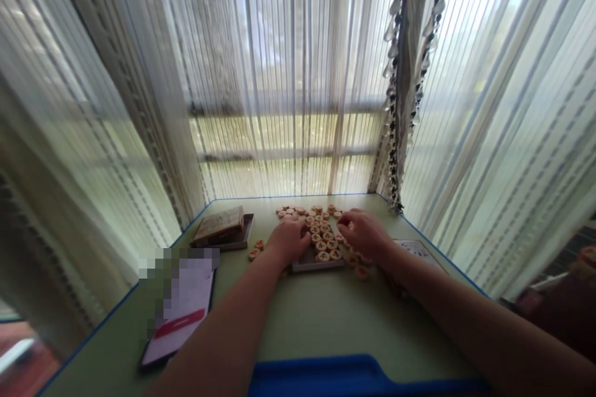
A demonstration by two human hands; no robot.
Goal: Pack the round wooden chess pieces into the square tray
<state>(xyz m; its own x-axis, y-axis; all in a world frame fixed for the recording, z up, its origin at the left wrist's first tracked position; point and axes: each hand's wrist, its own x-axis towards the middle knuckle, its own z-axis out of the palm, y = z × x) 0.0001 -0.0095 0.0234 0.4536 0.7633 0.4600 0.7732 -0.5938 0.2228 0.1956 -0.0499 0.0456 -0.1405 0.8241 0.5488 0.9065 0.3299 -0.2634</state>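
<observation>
Round wooden Chinese chess pieces (322, 246) with dark characters stand in rows inside a shallow open box (318, 266) in the middle of the table. My left hand (289, 239) reaches over the box's left side, its fingers curled near the rows of pieces. On the right, my right hand (365, 232) hangs above loose pieces, thumb and fingers bent together. Whatever lies between the fingers of either hand is hidden or too small to name. More loose pieces (288, 211) are scattered behind the box, and a few with red characters (256, 251) lie to its left.
At the back left, a worn box lid or case (221, 225) leans on a shallow tray (248, 232). A phone (186, 310) lies at the left edge. A printed flat panel (414, 249) is behind my right forearm. Blue plastic (321, 375) borders the front; curtains (288, 74) surround the table (298, 322).
</observation>
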